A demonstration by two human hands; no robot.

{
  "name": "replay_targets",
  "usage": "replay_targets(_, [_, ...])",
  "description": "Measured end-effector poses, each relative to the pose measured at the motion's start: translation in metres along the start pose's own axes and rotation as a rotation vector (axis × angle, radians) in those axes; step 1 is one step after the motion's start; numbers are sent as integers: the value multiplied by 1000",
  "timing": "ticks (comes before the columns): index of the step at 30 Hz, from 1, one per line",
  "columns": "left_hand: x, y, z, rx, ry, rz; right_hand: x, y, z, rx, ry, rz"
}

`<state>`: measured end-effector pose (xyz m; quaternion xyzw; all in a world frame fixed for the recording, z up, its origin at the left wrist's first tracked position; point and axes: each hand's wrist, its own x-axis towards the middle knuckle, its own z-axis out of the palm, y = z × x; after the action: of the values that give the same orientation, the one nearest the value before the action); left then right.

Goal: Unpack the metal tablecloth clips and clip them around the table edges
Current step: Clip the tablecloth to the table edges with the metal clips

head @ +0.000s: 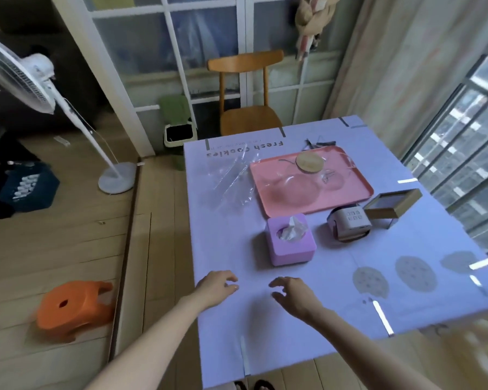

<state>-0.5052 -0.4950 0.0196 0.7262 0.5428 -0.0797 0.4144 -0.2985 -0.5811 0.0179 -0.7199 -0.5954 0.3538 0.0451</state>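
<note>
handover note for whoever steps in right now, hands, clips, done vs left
Left hand and right hand: both open and empty, hovering over the tablecloth near the front edge.
Clips: thin metal pieces lie loose beyond the pink tray, near the far edge. An empty clear plastic bag lies left of the tray.
Done: unpacking looks finished. Metal strips that look like clips already sit on several table edges.
Left: pick up the remaining loose clips and fit them on the edges.
</note>
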Motion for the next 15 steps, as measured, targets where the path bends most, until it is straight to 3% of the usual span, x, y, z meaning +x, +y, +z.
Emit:
replay_targets(10, [42, 28, -71, -177, 86, 202, 37, -45, -56, 253, 222, -10])
replay_targets(15, [94, 35, -132, -288, 93, 274, 92, -78, -102, 433, 463, 49])
